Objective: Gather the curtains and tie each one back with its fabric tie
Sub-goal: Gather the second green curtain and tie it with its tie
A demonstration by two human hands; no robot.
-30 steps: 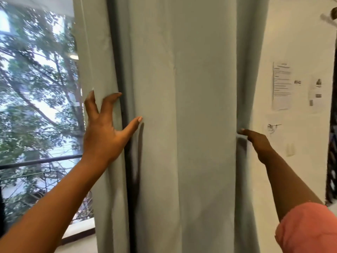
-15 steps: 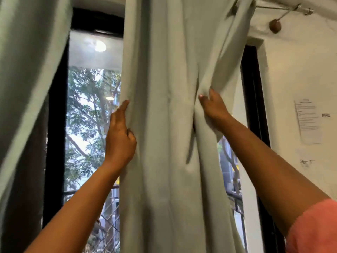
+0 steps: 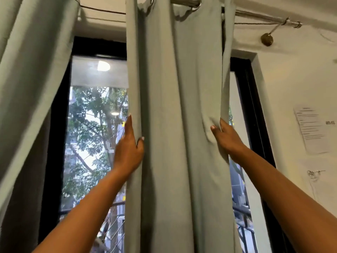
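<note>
Both hands grip the pale green curtain [image 3: 178, 125], one on each vertical edge.

My left hand [image 3: 128, 150] pinches the left edge between thumb and extended fingers; my right hand [image 3: 226, 137] curls round the right edge, bunching the cloth there. Between them the panel hangs in folds from the metal rod [image 3: 255, 15], before the black-framed window [image 3: 98, 143]. A second curtain [image 3: 31, 70] hangs at far left, well apart.
</note>
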